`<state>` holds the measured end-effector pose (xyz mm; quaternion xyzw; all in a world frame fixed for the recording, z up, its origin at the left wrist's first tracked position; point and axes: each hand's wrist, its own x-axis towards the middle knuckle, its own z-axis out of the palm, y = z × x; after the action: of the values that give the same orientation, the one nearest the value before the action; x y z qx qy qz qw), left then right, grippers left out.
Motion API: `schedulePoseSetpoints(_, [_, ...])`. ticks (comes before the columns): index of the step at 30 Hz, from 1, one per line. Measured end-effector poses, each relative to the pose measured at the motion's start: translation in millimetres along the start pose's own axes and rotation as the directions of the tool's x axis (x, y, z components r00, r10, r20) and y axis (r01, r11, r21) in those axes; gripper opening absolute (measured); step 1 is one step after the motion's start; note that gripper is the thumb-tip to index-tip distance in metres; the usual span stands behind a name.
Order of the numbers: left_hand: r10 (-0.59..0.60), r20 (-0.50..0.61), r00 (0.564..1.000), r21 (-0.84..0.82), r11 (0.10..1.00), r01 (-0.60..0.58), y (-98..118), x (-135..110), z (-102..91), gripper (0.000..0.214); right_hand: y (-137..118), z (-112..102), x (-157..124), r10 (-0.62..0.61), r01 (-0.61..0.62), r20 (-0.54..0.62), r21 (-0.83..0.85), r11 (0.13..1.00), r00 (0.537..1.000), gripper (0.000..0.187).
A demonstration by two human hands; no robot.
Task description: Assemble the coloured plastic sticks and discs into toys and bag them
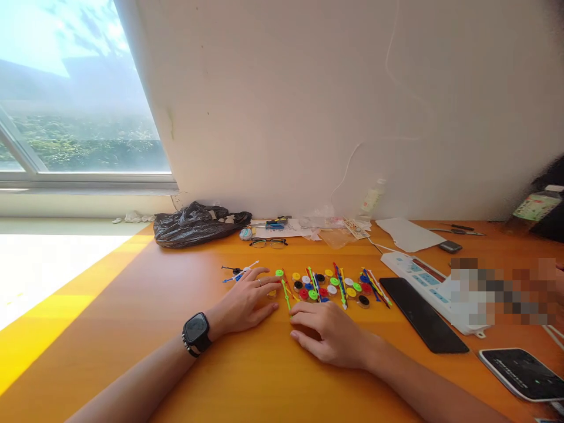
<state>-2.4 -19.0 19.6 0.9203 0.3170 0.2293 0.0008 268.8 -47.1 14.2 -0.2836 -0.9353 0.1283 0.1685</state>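
My left hand point(247, 298) lies over the table with its fingers stretched out and apart. Its fingertips are close to a green round piece point(279, 274), and a yellow piece point(272, 293) is partly hidden under the fingers. Blue, white and black arrow-shaped pieces point(241, 274) lie beyond this hand. Nearer the right, my right hand point(330, 329) rests with loosely bent, parted fingers. Its fingertips are beside the lower end of a green arrow-shaped stick point(286, 295); whether they touch it I cannot tell. Several coloured discs point(329, 289) and arrow sticks point(341, 285) are grouped beyond it.
A black phone-like slab point(423, 314) and a white power strip point(434, 288) lie on the right, with a lit device point(524, 373) nearer me. Along the wall are a black plastic bag point(198, 226), eyeglasses point(268, 242), papers point(409, 235) and bottles point(535, 207).
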Motion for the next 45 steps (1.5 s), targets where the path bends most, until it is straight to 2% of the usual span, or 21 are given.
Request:
schedulePoseSetpoints(5, [-0.012, -0.051, 0.999, 0.019, 1.0, 0.013, -1.8, -0.3, 4.2, 0.018, 0.9, -0.1, 0.9, -0.006, 0.006, 0.018, 0.005, 1.0, 1.0, 0.012])
schedulePoseSetpoints(10, [-0.035, -0.082, 0.996, 0.054, 0.998, 0.04, -5.3, 1.6, 11.6, 0.018, 4.1, 1.9, 1.1, 0.031, -0.03, 0.006, -0.071, 0.997, 1.0, 0.01])
schedulePoseSetpoints(14, [-0.015, -0.081, 0.997, 0.094, 0.995, 0.023, -13.1, 14.0, 19.6, 0.024, 4.7, 5.0, -0.4, 0.059, -0.061, -0.021, -0.157, 0.986, 0.998, 0.01])
schedulePoseSetpoints(18, [-0.006, -0.033, 0.999, 0.13, 0.991, 0.01, -17.6, 28.9, 26.6, 0.016, 2.7, 7.4, -5.2, 0.12, -0.138, -0.086, -0.255, 0.957, 0.989, 0.019])
schedulePoseSetpoints(24, [-0.068, -0.077, 0.995, 0.154, 0.985, 0.08, -15.3, 28.9, 26.1, 0.014, -1.4, 8.5, -8.1, 0.157, -0.189, -0.126, -0.307, 0.933, 0.979, 0.026])
schedulePoseSetpoints(32, [-0.094, -0.056, 0.994, 0.175, 0.979, 0.103, -16.0, 26.4, 26.6, 0.012, -2.8, 8.2, -8.7, 0.205, -0.223, -0.107, -0.208, 0.952, 0.973, 0.026])
schedulePoseSetpoints(38, [-0.124, -0.042, 0.991, 0.205, 0.97, 0.13, -15.4, 26.6, 27.3, 0.008, -5.4, 2.5, -5.1, 0.202, -0.208, -0.075, -0.086, 0.974, 0.977, 0.013])
schedulePoseSetpoints(40, [-0.145, -0.07, 0.987, 0.207, 0.966, 0.157, -14.6, 26.5, 27.1, 0.005, -5.5, 2.4, -4.4, 0.182, -0.186, -0.061, -0.068, 0.98, 0.981, 0.013])
schedulePoseSetpoints(45, [-0.176, -0.16, 0.971, 0.237, 0.948, 0.211, -11.7, 25.6, 27.7, 0.015, -5.9, 1.5, -4.7, 0.193, -0.195, -0.036, -0.078, 0.978, 0.981, 0.02])
